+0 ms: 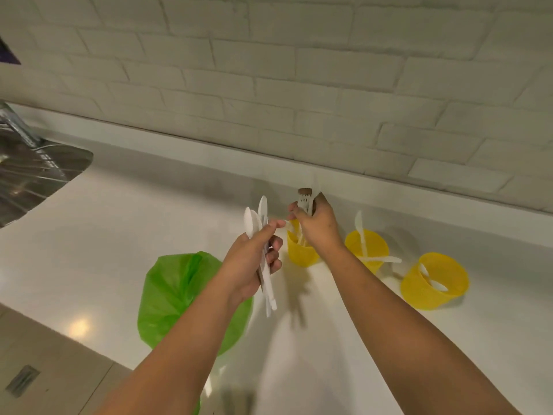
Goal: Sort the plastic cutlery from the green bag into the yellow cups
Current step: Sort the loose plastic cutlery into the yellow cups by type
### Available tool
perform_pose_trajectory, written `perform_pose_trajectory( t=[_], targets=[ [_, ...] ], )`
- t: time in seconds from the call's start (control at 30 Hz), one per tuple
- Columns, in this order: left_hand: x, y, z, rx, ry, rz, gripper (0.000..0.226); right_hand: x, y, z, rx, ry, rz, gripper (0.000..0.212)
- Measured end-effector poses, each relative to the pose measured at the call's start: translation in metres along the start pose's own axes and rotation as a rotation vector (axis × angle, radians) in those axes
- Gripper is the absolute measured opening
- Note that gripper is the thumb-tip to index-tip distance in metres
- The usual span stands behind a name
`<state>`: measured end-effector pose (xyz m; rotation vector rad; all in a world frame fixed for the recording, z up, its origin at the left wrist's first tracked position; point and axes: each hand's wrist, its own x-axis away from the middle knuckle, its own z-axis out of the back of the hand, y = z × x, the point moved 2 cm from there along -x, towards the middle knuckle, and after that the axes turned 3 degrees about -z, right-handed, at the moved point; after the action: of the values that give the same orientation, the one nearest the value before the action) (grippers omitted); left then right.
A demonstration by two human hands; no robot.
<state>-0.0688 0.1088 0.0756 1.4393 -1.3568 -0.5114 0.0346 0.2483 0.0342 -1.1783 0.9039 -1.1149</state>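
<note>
My left hand (254, 262) is shut on a bunch of white plastic cutlery (259, 223), spoons and knives pointing up and away. My right hand (317, 226) is shut on a white plastic fork (304, 200), held just above the leftmost yellow cup (300, 253). The middle yellow cup (369, 250) holds white knives, one standing and others leaning over its rim. The right yellow cup (434, 281) holds white spoons. The green bag (176, 292) lies flat on the white counter under my left forearm.
A white brick wall (299, 85) runs behind the cups. A steel sink (33, 175) is set into the counter at far left. The counter's front edge (89, 345) and a floor with a vent lie at lower left.
</note>
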Motion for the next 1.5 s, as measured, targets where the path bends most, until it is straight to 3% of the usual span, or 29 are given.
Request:
perform_pose_trajectory(
  t=[0.07, 0.27, 0.37, 0.57, 0.63, 0.7, 0.83, 0.97, 1.07, 1.17, 1.27, 1.4, 1.5],
  targets=[
    [-0.003, 0.000, 0.002, 0.021, -0.018, 0.013, 0.023, -0.003, 0.001, 0.000, -0.034, -0.016, -0.005, 0.028],
    [-0.010, -0.002, 0.004, 0.046, -0.051, 0.056, 0.015, -0.003, 0.004, 0.000, -0.051, -0.002, -0.044, 0.021],
    [-0.011, -0.003, 0.001, 0.081, -0.079, 0.076, 0.007, 0.001, 0.001, 0.002, -0.097, 0.048, -0.030, 0.032],
    [-0.012, -0.004, -0.001, 0.164, -0.155, 0.082, 0.018, 0.017, -0.026, 0.010, 0.058, 0.167, 0.201, 0.026],
    [-0.010, -0.003, -0.003, 0.185, -0.189, 0.080, 0.018, 0.025, -0.037, 0.014, -0.009, 0.111, 0.198, 0.019],
    [-0.007, -0.001, -0.005, 0.182, -0.217, 0.083, 0.020, 0.033, -0.045, 0.014, -0.084, -0.073, 0.102, 0.018],
    [0.002, 0.000, -0.011, 0.100, -0.244, 0.081, 0.037, 0.049, -0.055, 0.018, 0.004, -0.286, 0.023, 0.015],
    [0.013, -0.002, -0.018, 0.009, -0.221, 0.075, 0.026, 0.061, -0.061, 0.026, -0.019, -0.334, 0.009, 0.025],
    [0.020, -0.005, -0.024, -0.066, -0.207, 0.032, 0.016, 0.073, -0.061, 0.034, -0.029, -0.393, -0.018, 0.020],
    [0.022, -0.007, -0.027, -0.044, -0.191, -0.009, 0.015, 0.083, -0.057, 0.041, -0.080, -0.363, -0.045, 0.006],
    [0.025, -0.009, -0.031, 0.017, -0.183, -0.025, 0.022, 0.099, -0.046, 0.051, -0.181, -0.306, -0.145, 0.015],
    [0.032, -0.014, -0.041, 0.017, -0.146, -0.052, 0.020, 0.126, -0.033, 0.057, -0.077, -0.479, -0.186, 0.015],
    [0.036, -0.021, -0.049, -0.023, -0.101, -0.082, 0.031, 0.139, -0.024, 0.062, -0.057, -0.453, -0.190, 0.015]
  ],
)
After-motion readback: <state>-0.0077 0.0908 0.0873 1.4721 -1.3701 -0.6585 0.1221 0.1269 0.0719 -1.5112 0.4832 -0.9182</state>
